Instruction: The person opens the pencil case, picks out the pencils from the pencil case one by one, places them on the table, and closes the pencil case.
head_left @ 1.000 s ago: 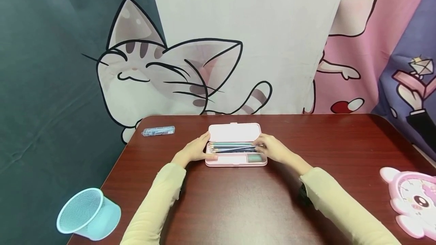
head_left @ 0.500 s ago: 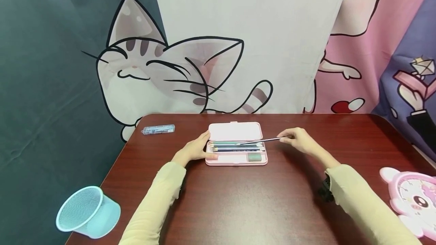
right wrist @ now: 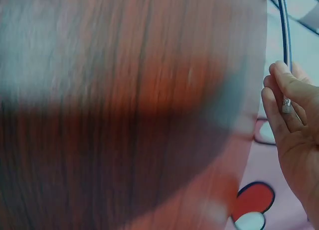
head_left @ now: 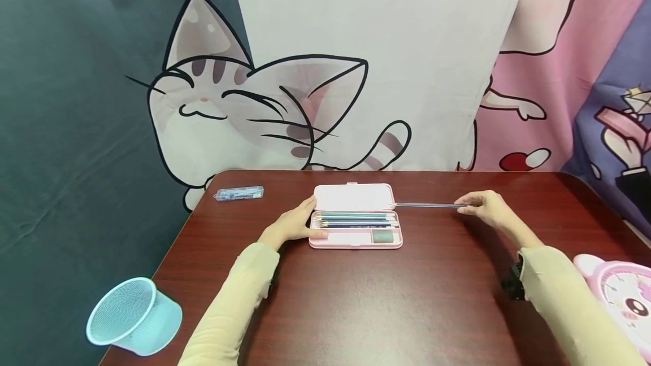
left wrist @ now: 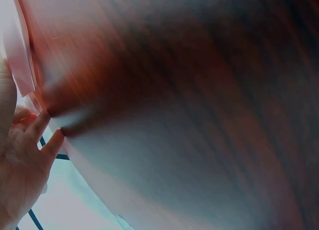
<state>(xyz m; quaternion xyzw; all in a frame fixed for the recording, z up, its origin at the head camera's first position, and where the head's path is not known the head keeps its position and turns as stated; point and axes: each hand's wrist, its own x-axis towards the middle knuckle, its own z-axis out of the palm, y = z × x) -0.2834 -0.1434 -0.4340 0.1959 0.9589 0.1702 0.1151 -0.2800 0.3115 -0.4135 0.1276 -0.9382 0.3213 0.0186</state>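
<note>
An opened pink pencil case (head_left: 356, 245) lies on the table, its lid (head_left: 353, 196) folded back. Several pencils (head_left: 356, 220) fill its long slot, and a green eraser (head_left: 382, 236) sits at the front right. My left hand (head_left: 292, 223) rests at the case's left end, thumb over the front compartment, fingers extended toward the lid. Right of the case, my right hand (head_left: 485, 208) pinches a slim blue-striped pencil (head_left: 427, 205) near its rear end, its other end pointing left at the lid's right edge. The right wrist view shows this pencil (right wrist: 285, 36) between thumb and fingers.
A clear blue box (head_left: 239, 193) lies at the back left. A light-blue mesh bin (head_left: 157, 321) is at the front left, tilted in view. At the right edge is a pink animal-shaped clock (head_left: 623, 292). Printed cloth (head_left: 407, 44) hangs behind the table.
My right hand has lifted one pencil out of the case and carried it to the right, turning it nearly level across the view. My left hand has stayed on the case.
</note>
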